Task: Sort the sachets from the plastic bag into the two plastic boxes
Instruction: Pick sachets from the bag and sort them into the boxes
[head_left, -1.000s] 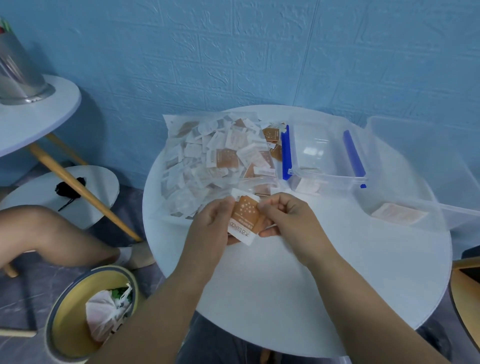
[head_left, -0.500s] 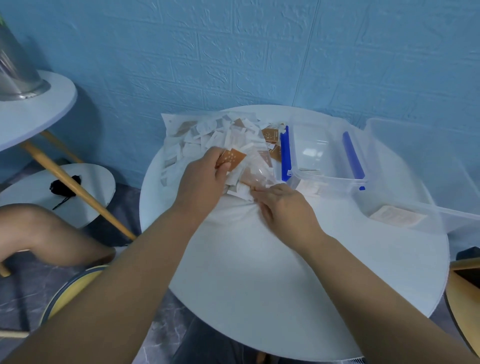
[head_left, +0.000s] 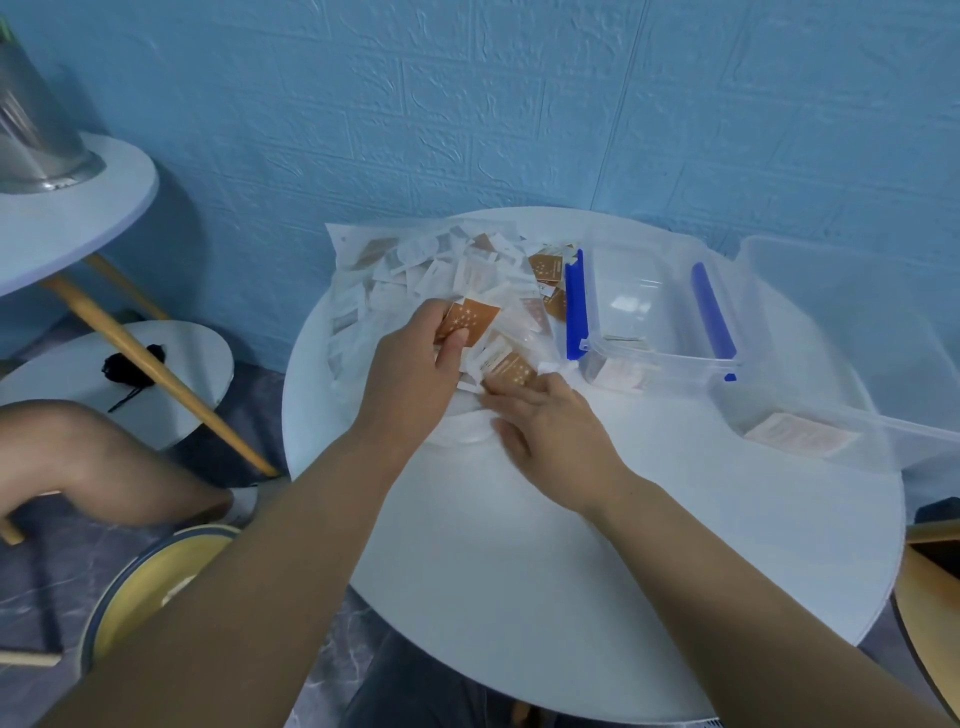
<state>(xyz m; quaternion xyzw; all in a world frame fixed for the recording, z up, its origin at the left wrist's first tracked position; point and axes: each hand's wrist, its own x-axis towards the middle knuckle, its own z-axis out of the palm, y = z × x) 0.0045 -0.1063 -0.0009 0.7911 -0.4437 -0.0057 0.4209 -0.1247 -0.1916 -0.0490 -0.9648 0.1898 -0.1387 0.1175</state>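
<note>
Wall (head_left: 519, 104): pale blue, embossed in a brick pattern, right behind the desk.
Desk (head_left: 571, 545): round white top.
Side table (head_left: 78, 228): white round top at the left, higher than the desk, on a slanted wooden leg (head_left: 156, 364).
Bucket (head_left: 31, 135): shiny metal, standing on the side table, cut by the frame edge.
Low table (head_left: 62, 379): small white round top under the side table, with a black cord (head_left: 132, 364) lying on it.
Knee (head_left: 93, 457): another person's bare bent leg, at the far left.
Bin (head_left: 156, 587): round, dark rim, yellow inside, on the floor beside the desk.
Floor (head_left: 31, 597): dark grey, marbled.
Right edge: a wooden piece (head_left: 935, 597), too cropped to tell what it is.
</note>
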